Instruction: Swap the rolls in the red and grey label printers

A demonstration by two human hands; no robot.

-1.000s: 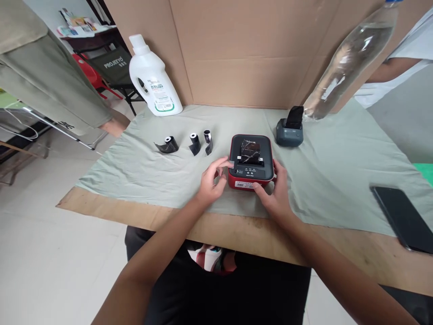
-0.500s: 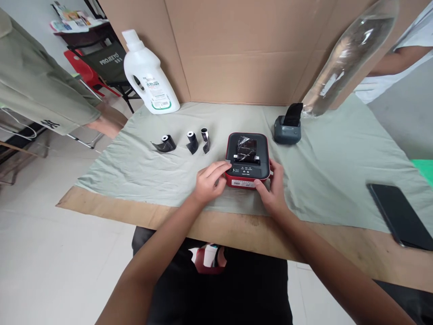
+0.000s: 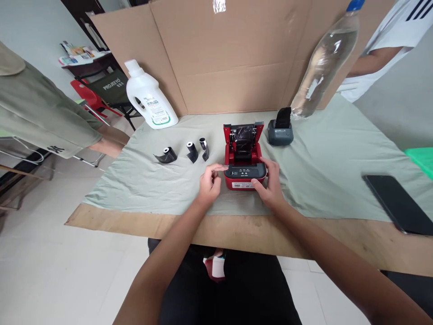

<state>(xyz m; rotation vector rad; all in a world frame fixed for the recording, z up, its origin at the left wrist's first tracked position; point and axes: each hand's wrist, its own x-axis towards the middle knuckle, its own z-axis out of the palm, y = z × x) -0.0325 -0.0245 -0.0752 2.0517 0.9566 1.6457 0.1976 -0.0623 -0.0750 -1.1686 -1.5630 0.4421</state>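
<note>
The red printer point(image 3: 244, 174) sits at the middle of the frame on a pale green cloth point(image 3: 321, 158) that covers the tabletop point(image 3: 237, 230). Its lid point(image 3: 243, 127) stands open and tilts back, and a dark roll point(image 3: 243, 137) lies in the bay under it.

The left hand point(image 3: 209, 184) is at the printer's front left corner. Its fingers point(image 3: 216, 168) are half curled and narrow, with thumb and forefinger close together and nothing between them. The forefinger tip is at the corner, but I cannot tell whether it touches. The right hand point(image 3: 269, 186) grips the front right corner, with the thumb on the front face and the other fingers point(image 3: 272, 166) spread along the side.

Left of the printer, three small rolls point(image 3: 192, 151) lie in a row on the cloth, each with a loose dark tail. A white jug point(image 3: 149, 97) stands behind them at the upper left, against a cardboard wall point(image 3: 230, 58). Just right of the open lid is a grey printer point(image 3: 280, 132) with a dark strip sticking up from it. A clear bottle point(image 3: 321, 63) with a blue cap rises beside that at the upper right. A black phone point(image 3: 395, 203) lies flat at the right edge, well apart from the hands.

A person in a white shirt point(image 3: 382, 40) is at the upper right corner, and another in green clothing point(image 3: 40, 113) is at the left edge.
</note>
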